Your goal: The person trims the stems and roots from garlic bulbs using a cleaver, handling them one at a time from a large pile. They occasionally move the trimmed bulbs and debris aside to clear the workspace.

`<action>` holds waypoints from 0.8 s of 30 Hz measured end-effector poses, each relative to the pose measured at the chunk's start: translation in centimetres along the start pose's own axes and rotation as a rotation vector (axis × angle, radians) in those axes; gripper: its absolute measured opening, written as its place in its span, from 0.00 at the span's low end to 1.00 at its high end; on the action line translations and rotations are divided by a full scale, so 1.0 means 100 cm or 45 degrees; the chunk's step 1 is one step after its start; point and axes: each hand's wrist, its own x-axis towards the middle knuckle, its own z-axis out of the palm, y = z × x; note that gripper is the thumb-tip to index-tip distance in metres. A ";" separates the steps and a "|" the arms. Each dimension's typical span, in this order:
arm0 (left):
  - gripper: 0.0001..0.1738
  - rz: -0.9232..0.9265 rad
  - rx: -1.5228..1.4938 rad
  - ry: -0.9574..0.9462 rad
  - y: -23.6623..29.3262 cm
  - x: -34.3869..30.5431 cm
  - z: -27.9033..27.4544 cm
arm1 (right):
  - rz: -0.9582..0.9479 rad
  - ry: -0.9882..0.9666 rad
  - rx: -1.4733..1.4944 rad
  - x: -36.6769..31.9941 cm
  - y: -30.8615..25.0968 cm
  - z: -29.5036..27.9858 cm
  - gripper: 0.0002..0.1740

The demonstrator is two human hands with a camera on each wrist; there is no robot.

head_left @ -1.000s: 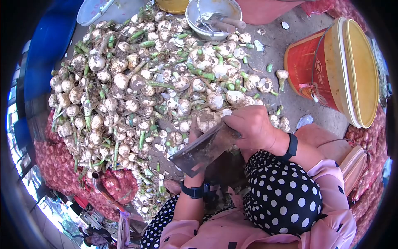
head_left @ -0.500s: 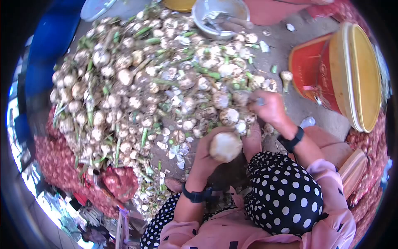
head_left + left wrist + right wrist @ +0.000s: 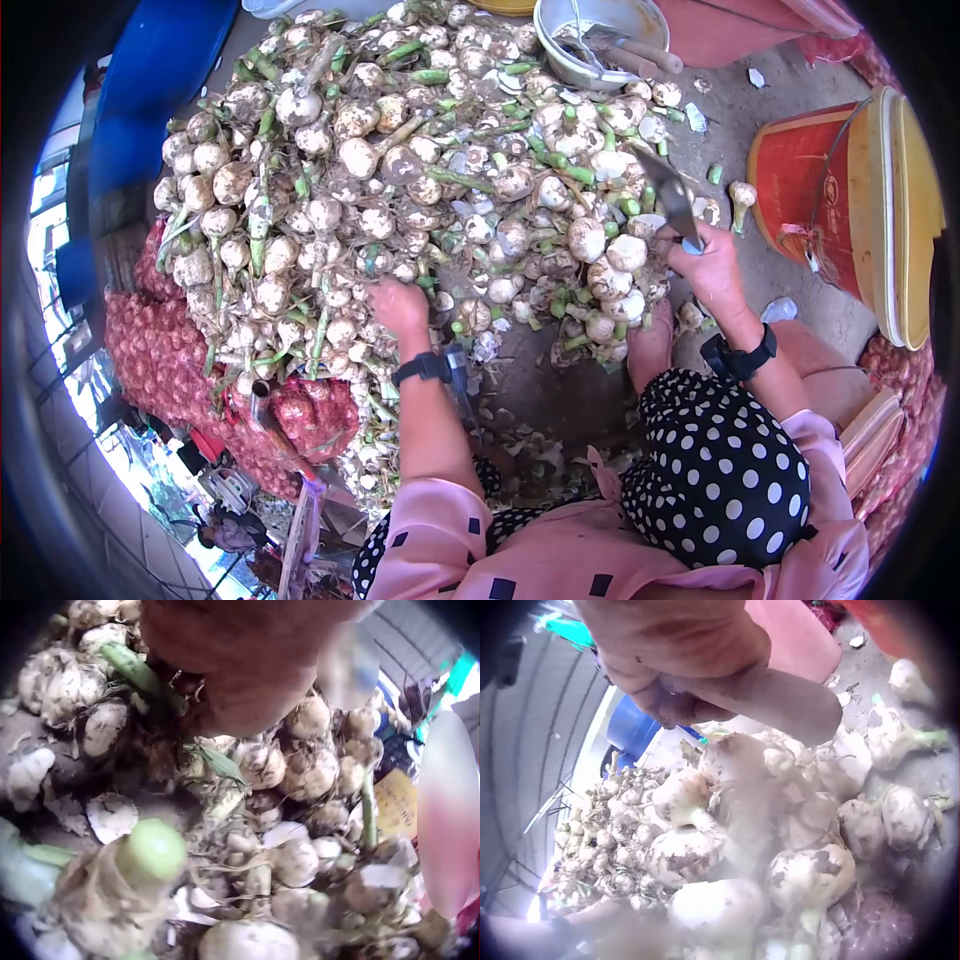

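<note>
My right hand [image 3: 708, 262] grips a broad-bladed knife, its blade [image 3: 672, 195] angled up and left over the near right of the garlic. The pale, rounded knife handle [image 3: 780, 705] sticks out of the fist in the right wrist view. Several cleaned white garlic bulbs [image 3: 612, 275] sit beside that hand, close to the foot. On the left, my left hand [image 3: 400, 308] reaches down into the heap of dirty garlic [image 3: 330, 215]. Its fingertips are hidden there, and I cannot tell whether they grip a bulb. A green stem [image 3: 135, 667] runs up to this hand in the left wrist view.
A white bowl [image 3: 555, 45] with tools stands at the back. At the right is a red and yellow bucket [image 3: 810, 190]. Red net sacks of garlic [image 3: 180, 350] lie on the left, below a blue tub [image 3: 150, 90]. Peel scraps litter the floor.
The garlic bulb that my left hand held half a second ago is out of it, and that hand has moved left to the heap. My right hand has swung the knife away to the right.
</note>
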 end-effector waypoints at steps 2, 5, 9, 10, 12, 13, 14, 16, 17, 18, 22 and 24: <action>0.26 0.101 -0.245 0.135 -0.005 0.005 0.003 | -0.193 -0.089 -0.150 -0.002 0.000 0.003 0.04; 0.26 -0.059 -0.806 -0.120 0.003 -0.029 -0.032 | -0.397 -0.195 -0.363 -0.011 -0.017 0.008 0.05; 0.34 0.155 -1.686 -0.494 0.028 -0.109 -0.061 | -0.884 -0.390 -0.565 -0.021 -0.025 0.028 0.05; 0.34 0.443 -1.564 -0.425 0.031 -0.124 -0.060 | -0.881 -0.383 -0.580 -0.024 -0.032 0.030 0.05; 0.32 0.683 -1.519 -0.368 0.021 -0.144 -0.016 | -1.011 -0.350 -0.694 -0.030 -0.047 0.030 0.08; 0.30 0.905 -1.451 -0.305 0.027 -0.147 -0.012 | -1.040 -0.381 -0.740 -0.031 -0.047 0.028 0.12; 0.30 0.916 -1.457 -0.313 0.030 -0.149 -0.009 | -1.033 -0.371 -0.749 -0.032 -0.049 0.025 0.12; 0.29 0.930 -1.371 -0.403 0.028 -0.160 -0.019 | -1.076 -0.416 -0.833 -0.033 -0.053 0.019 0.15; 0.29 0.931 -1.324 -0.448 0.028 -0.163 -0.026 | -1.072 -0.422 -0.801 -0.033 -0.053 0.017 0.16; 0.29 0.932 -1.275 -0.491 0.018 -0.170 -0.035 | -1.064 -0.419 -0.801 -0.035 -0.053 0.015 0.16; 0.28 0.931 -1.073 -0.635 0.050 -0.161 -0.062 | -1.065 -0.388 -0.865 -0.034 -0.057 0.008 0.16; 0.27 0.925 -0.973 -0.704 0.042 -0.172 -0.077 | -1.062 -0.365 -0.867 -0.034 -0.056 0.006 0.16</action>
